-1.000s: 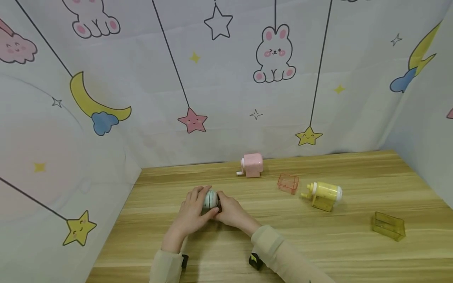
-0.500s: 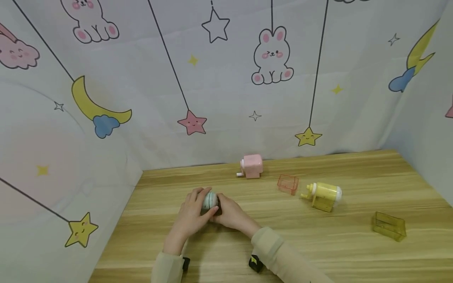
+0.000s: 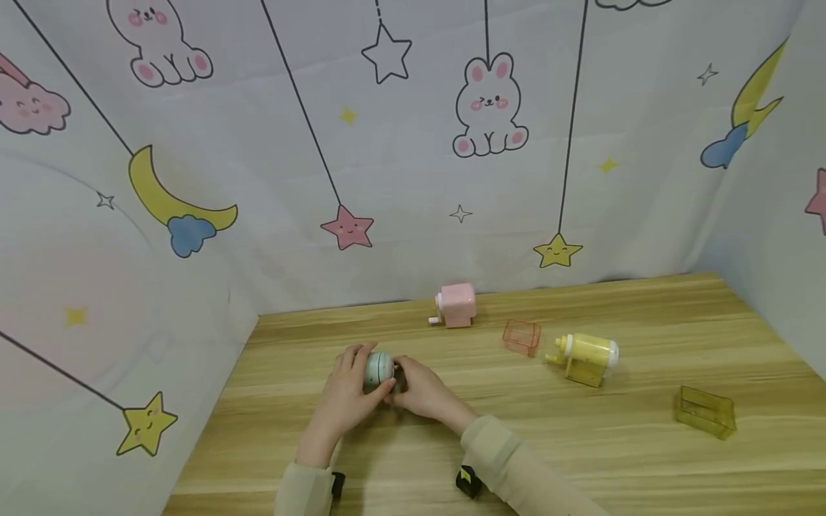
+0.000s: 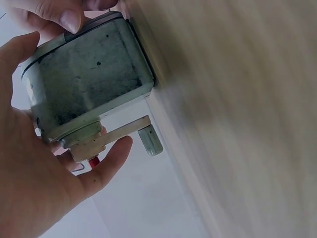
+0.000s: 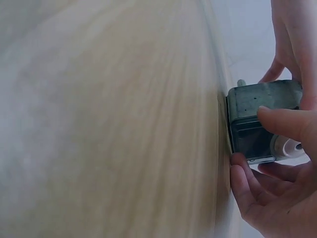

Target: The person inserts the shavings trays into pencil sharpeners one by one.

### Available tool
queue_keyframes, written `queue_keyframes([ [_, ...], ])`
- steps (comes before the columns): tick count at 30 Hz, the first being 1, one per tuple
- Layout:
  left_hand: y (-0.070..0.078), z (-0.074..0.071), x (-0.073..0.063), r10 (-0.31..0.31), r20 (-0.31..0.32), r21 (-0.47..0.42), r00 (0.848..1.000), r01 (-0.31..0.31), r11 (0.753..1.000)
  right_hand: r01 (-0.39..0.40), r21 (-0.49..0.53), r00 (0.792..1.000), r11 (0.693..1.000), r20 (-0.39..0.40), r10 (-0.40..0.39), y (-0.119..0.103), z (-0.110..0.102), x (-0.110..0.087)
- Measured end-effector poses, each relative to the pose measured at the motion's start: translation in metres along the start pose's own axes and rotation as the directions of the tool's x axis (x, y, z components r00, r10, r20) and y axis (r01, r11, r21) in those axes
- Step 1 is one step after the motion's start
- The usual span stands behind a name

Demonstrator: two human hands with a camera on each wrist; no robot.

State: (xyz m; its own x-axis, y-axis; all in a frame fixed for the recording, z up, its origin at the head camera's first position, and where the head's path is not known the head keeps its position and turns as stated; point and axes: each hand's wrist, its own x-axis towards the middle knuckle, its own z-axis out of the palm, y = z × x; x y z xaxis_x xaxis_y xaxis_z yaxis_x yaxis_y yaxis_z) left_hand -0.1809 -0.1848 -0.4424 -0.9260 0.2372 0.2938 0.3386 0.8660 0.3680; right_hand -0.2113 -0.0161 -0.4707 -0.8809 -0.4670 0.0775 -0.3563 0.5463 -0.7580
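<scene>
A mint-green, speckled crank pencil sharpener (image 3: 379, 368) is between both hands, low over the wooden table. My left hand (image 3: 348, 390) grips its body from the left, fingers over the top. In the left wrist view the sharpener's crank (image 4: 114, 135) runs close by a left fingertip. My right hand (image 3: 422, 390) holds the opposite end, fingers curled at its lower edge. The right wrist view shows that end with a dark drawer area (image 5: 252, 141) and a pale round dial (image 5: 286, 147). In the head view, the fingers hide much of this end.
A pink crank sharpener (image 3: 458, 306) stands by the back wall. To its right lie a clear red drawer (image 3: 521, 337), a yellow crank sharpener (image 3: 589, 358) and a clear yellow drawer (image 3: 705, 411). Patterned cloth (image 3: 413, 158) encloses the wooden table (image 3: 581, 444) behind and at both sides.
The camera view has shifted slightly. Both hands keep hold of the green sharpener, with the right hand a little farther from its body. Other objects stay in place.
</scene>
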Motion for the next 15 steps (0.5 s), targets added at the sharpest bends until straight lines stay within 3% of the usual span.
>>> queue_keyframes([
  [10,0.0018,0.0002,-0.0004,-0.059,-0.009,0.056,0.998,0.059,0.997,-0.006,0.005,1.000,1.000,0.002,0.006,0.0012,-0.0036,-0.0036],
  [15,0.0041,-0.0019,0.0000,-0.124,-0.009,0.086,0.992,0.125,0.988,-0.013,0.017,1.000,1.000,0.004,0.013,0.0011,-0.0067,-0.0056],
])
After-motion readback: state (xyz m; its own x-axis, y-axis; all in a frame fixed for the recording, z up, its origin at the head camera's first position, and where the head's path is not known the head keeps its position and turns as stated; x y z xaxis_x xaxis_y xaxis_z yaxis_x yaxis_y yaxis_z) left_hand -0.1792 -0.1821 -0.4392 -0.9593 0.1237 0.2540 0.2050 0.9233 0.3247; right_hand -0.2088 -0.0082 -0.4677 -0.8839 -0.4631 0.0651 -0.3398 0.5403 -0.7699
